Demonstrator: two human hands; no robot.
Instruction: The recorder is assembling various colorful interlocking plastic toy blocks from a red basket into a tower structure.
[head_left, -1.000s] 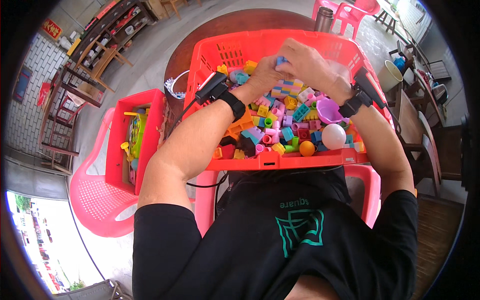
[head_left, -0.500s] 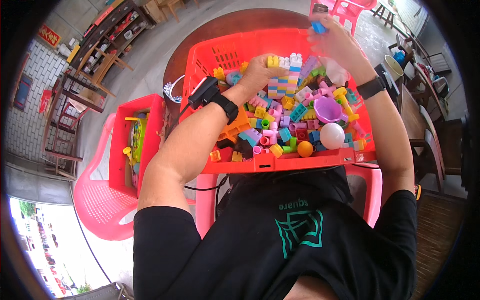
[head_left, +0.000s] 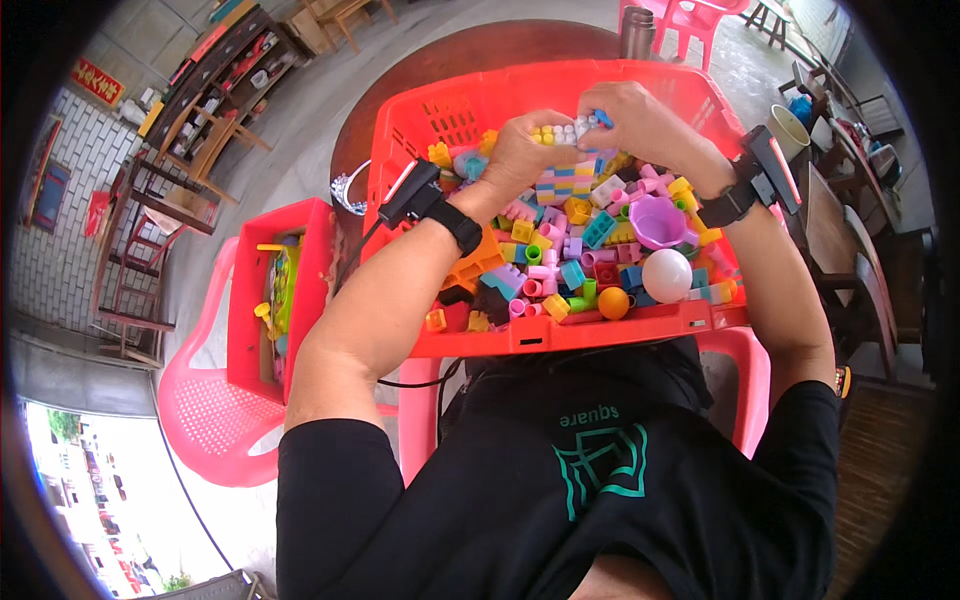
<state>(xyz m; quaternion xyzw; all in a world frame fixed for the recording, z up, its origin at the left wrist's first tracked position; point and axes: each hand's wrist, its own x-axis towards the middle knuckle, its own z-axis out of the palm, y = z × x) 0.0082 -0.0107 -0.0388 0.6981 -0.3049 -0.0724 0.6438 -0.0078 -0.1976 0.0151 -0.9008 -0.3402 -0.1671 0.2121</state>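
My left hand (head_left: pixel 520 150) is closed around the left side of a stacked toy-brick wall (head_left: pixel 565 185) with yellow, white, blue and pink layers. At the wall's upper right corner, my right hand (head_left: pixel 628 122) pinches a small blue toy brick (head_left: pixel 602 118), touching or almost touching the studs; whether it is seated cannot be told. Both hands are over the far half of a red plastic basket (head_left: pixel 520 342) heaped with loose bricks. Nearer me in the basket lie a purple toy bowl (head_left: pixel 657 221), a white ball (head_left: pixel 666 276) and an orange ball (head_left: pixel 613 302).
The basket's far part is over a round brown table (head_left: pixel 400 75), where a dark bottle (head_left: pixel 637 33) stands at the back. On the left, a red box (head_left: pixel 260 370) of toys rests on a pink chair (head_left: pixel 205 420). A silvery tiara-like band (head_left: pixel 345 190) lies beside the basket.
My right hand has come down and left from the basket's far right edge, bringing the blue brick to the wall's top. The wall now tips so its studs face me more.
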